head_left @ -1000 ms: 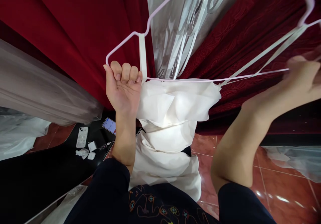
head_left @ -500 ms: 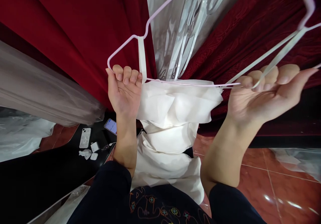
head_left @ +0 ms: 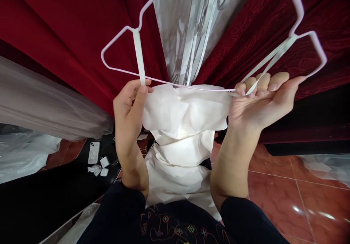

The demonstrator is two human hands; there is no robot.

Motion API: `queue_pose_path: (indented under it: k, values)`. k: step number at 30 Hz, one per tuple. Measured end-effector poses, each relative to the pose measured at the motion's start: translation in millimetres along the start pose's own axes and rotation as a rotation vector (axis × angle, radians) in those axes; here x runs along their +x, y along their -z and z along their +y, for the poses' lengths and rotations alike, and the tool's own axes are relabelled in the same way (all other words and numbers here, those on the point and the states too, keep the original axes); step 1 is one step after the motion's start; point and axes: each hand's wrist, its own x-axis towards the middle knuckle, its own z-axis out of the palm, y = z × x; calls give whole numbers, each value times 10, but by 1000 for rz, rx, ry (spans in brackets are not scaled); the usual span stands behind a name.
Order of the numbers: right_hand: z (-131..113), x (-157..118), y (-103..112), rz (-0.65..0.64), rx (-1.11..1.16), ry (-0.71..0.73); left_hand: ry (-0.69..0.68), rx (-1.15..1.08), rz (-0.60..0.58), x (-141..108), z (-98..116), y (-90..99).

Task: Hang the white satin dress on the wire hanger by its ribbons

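Observation:
A pale pink hanger point(head_left: 175, 85) spans the upper middle, with a white ribbon loop point(head_left: 139, 54) over its left notch and another white loop point(head_left: 273, 56) over its right notch. Below its bar hangs a white ruffled garment point(head_left: 180, 145). Thumb and fingers of my left hand point(head_left: 129, 109) pinch the left loop just under the bar. My right hand point(head_left: 259, 101), palm up, has its fingers curled round the lower right part of the hanger and the right loop.
Dark red curtains point(head_left: 68, 28) hang on both sides, with clear-wrapped white hangers point(head_left: 197, 36) between them. On a black surface point(head_left: 54, 185) at the left lie a phone point(head_left: 93, 153), a white charger point(head_left: 104, 162) and small white items. Red floor tiles point(head_left: 273, 193) show at the right.
My left hand has let go of the hanger's left corner and now pinches the left loop. The hanger and my right hand have shifted left, the right hand keeping its grip.

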Motion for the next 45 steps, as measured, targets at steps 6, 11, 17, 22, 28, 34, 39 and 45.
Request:
queue_pose_path:
  k: [6,11,17,22,28,34,39,45]
  values:
    - [-109,97,5,36,5,-60,35,-388,-58,270,335,151]
    - [-94,67,34,-4,-21,-98,81,-484,154,490,369,302]
    - [-120,67,33,-20,-54,-62,101,-382,217,216,-156,282]
    - [-197,85,5,-9,-32,-62,192,-620,152,65,-136,53]
    - [-25,4,8,58,104,-117,177,-1088,142,133,-1,-126]
    - [38,-42,-29,44,95,-45,168,-1145,249,223,-43,-233]
    - [-120,-75,-30,22,-60,-7,193,-1171,198,182,-106,-298]
    - [-133,-222,121,-16,-469,-16,173,-1188,119,67,-147,-344]
